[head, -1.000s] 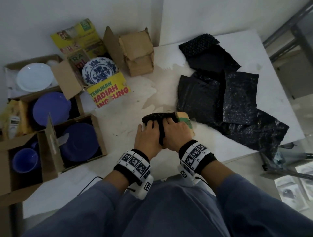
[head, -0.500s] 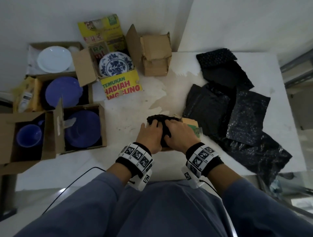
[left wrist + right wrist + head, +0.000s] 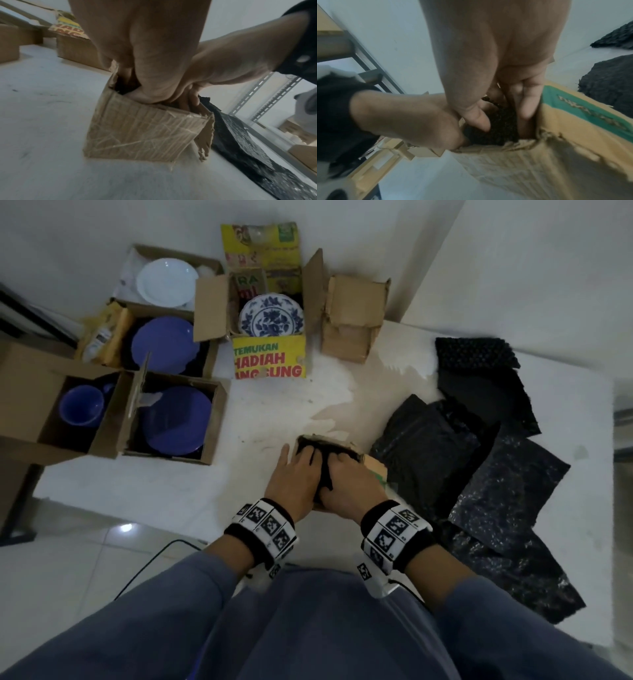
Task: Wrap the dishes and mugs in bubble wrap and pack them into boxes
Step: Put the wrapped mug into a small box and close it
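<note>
Since a second ago your hands have sunk deeper into the small box [image 3: 371, 465] on the table [image 3: 260, 419] — left hand [image 3: 293, 479] and right hand [image 3: 347, 482] both press the black bubble-wrapped bundle [image 3: 502, 121] down inside it, fingers [image 3: 528, 106] fairly straight, gripping nothing. One item looks nearly packed, I judge — the blue mug [image 3: 82, 405], blue plates [image 3: 176, 421], patterned plate [image 3: 270, 316] and white plate [image 3: 168, 282] sit unwrapped in their boxes.
</note>
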### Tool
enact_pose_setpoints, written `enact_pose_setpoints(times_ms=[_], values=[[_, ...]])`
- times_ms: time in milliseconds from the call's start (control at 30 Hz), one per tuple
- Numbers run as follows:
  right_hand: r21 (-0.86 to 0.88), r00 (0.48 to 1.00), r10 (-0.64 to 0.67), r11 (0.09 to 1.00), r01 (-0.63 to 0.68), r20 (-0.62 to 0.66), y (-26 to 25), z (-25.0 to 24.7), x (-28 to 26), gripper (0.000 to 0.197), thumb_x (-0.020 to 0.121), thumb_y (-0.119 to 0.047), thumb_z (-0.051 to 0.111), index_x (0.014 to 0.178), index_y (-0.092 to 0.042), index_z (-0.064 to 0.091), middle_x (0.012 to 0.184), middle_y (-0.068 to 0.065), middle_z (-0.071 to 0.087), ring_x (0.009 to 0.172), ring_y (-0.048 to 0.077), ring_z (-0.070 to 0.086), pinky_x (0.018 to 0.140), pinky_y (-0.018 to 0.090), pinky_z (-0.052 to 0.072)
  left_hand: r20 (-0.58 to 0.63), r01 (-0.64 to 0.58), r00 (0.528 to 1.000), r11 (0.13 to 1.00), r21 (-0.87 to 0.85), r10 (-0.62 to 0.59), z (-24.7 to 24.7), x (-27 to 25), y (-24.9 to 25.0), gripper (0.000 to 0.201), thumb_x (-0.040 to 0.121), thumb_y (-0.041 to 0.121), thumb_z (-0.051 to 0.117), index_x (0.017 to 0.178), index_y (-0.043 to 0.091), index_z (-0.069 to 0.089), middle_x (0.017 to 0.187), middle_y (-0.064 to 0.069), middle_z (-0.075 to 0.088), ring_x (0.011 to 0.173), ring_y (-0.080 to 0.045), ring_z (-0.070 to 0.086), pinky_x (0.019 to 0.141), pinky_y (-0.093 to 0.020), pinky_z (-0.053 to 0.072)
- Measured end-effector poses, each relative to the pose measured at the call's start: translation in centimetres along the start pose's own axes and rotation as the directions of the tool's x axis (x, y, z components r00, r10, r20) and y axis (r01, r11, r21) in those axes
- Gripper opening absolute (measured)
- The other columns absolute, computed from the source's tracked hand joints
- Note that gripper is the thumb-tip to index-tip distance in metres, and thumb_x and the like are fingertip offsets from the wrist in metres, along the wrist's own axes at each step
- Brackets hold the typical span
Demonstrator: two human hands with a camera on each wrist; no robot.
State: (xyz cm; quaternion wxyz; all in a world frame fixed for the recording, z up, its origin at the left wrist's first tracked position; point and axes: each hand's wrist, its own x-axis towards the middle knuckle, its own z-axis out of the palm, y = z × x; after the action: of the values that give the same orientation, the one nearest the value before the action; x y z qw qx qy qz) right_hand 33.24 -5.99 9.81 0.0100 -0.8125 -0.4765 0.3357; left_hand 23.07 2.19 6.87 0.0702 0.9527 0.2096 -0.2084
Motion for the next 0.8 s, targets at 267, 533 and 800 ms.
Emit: enact_pose_setpoints(times_ms=[267, 533, 800], values=[[0.020, 0.990, -0.118, 0.993, 0.120, -0.077, 1.2, 0.1, -0.3, 0.052, 0.080, -0.021, 0.060, 0.130, -0.008, 0.049, 0.124, 0.012, 0.055, 0.103, 0.036, 0.059, 0.082, 0.042, 0.051, 0.004, 0.033, 0.999, 0.999, 0.018, -0.033, -0.9, 0.6, 0.8, 0.064, 0.087, 0.024, 0.058, 0.143, 0.007, 0.034, 0.141, -0.014, 0.039, 0.129, -0.028, 0.044, 0.117, -0.046, 0.022], [-0.083, 0.990, -0.140, 0.987, 0.138, -0.020, 0.7, -0.1, 0.4, 0.060, 0.084, -0.035, 0.063, 0.133, -0.006, 0.045, 0.126, 0.014, 0.055, 0.100, 0.034, 0.062, 0.080, 0.038, 0.048, -0.141, 0.110, 0.984, 0.994, -0.001, -0.109, 0.5, -0.5, 1.5, 0.059, 0.088, 0.018, 0.052, 0.144, 0.009, 0.034, 0.146, -0.010, 0.039, 0.140, -0.024, 0.032, 0.118, -0.042, 0.023], [0.123, 0.995, -0.058, 0.990, 0.068, -0.077, 2.2, -1.1, -0.2, 0.026, 0.079, -0.020, 0.066, 0.097, -0.003, 0.059, 0.096, 0.017, 0.065, 0.090, 0.034, 0.060, 0.068, 0.033, 0.045, 0.058, 0.145, 0.988, 0.989, 0.022, -0.146, -0.6, 1.2, 1.3, 0.071, 0.089, 0.025, 0.055, 0.148, 0.003, 0.022, 0.147, -0.015, 0.035, 0.135, -0.027, 0.042, 0.121, -0.051, 0.013]])
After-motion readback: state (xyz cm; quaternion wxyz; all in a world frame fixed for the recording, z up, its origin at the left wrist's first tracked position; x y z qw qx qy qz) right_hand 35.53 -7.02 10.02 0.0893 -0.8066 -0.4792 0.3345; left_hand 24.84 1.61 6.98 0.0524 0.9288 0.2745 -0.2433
